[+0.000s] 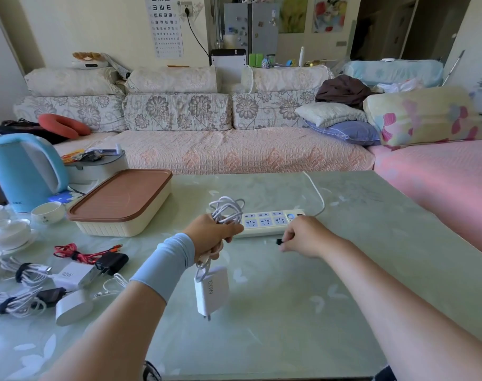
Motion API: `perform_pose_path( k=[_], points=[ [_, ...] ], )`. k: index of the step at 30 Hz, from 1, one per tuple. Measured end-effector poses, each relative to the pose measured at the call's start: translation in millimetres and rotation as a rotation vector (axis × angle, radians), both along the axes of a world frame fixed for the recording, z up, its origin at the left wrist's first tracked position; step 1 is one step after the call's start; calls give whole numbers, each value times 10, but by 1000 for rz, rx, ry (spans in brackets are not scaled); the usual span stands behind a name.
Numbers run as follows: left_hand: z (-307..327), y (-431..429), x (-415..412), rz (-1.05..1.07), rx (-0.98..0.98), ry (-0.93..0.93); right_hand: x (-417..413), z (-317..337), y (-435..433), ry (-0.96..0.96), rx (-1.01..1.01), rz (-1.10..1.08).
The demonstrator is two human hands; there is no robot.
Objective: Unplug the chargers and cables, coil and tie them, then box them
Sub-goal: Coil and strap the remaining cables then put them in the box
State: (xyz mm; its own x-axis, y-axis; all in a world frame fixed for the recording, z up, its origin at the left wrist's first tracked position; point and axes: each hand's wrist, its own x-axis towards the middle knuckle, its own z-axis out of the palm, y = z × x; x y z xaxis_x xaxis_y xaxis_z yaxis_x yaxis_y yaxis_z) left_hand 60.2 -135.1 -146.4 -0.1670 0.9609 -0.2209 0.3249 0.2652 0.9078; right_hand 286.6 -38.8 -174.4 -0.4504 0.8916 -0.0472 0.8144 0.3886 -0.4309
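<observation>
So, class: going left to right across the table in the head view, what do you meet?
Blue kettle → lidded box → left hand holding coiled cable → power strip → right hand.

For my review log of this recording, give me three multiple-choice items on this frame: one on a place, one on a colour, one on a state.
1. Where does the lidded box stand relative to the power strip?
A. To its left
B. To its right
C. On top of it

2. What colour is the kettle?
A. Red
B. Light blue
C. Black

3. What state are the power strip's sockets in?
A. All filled
B. One plug in
C. All empty

Key: 1 A, the lidded box sits left of the power strip. 2 B, the kettle is light blue. 3 C, no plug shows; the left hand holds the coiled white cable with its charger dangling.
</observation>
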Motion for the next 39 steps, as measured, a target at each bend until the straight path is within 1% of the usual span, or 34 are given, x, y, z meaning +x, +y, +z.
perform_pose_path(
  k=[1,2,4,5,6,7,9,12,15,17,18,19,21,22,23,25,29,31,33,35,36,37,39],
  points=[
    [-15,-4,-30,38,27,-55,-61,47,-45,156,-41,-11],
    [-17,-10,-54,69,56,-142,-127,104,-104,353,-113,-11],
    [8,-23,-77,116,103,-347,-244,217,-225,755,-329,27],
    [36,-40,-69,132,116,-428,-293,273,-291,915,-449,58],
    [62,-55,-47,139,125,-488,-332,324,-352,1029,-553,84],
    [85,-78,-17,127,127,-536,-360,367,-408,1092,-619,102],
    [117,-119,52,60,123,-591,-410,411,-492,1131,-667,119],
    [144,-150,146,-21,119,-548,-468,402,-529,1145,-679,82],
    [143,-145,209,-13,150,-523,-483,400,-530,1134,-668,27],
    [142,-138,238,9,161,-526,-497,401,-514,1121,-657,-50],
    [143,-133,250,35,161,-539,-508,392,-503,1087,-613,-89],
    [143,-129,261,74,157,-560,-510,378,-501,1019,-513,-125],
    [128,-105,280,175,143,-604,-500,336,-502,825,-158,-148],
    [118,-93,286,217,135,-620,-499,331,-513,771,7,-106],
    [110,-84,290,245,126,-635,-494,337,-531,761,113,-36],
    [103,-72,306,264,94,-688,-495,350,-565,754,199,72],
    [121,-95,334,269,-23,-822,-506,312,-543,725,239,85],
    [137,-109,332,273,-87,-902,-499,293,-520,701,364,137],
    [136,-105,324,283,-145,-972,-495,290,-511,664,516,253],
    [123,-94,309,307,-176,-1018,-503,325,-529,656,604,311],
    [117,-79,294,328,-177,-1028,-510,353,-546,703,585,302],
    [114,-60,278,351,-170,-1027,-514,396,-576,800,483,277],
    [123,-53,260,345,-136,-969,-538,488,-657,1054,163,272]
  ],
)
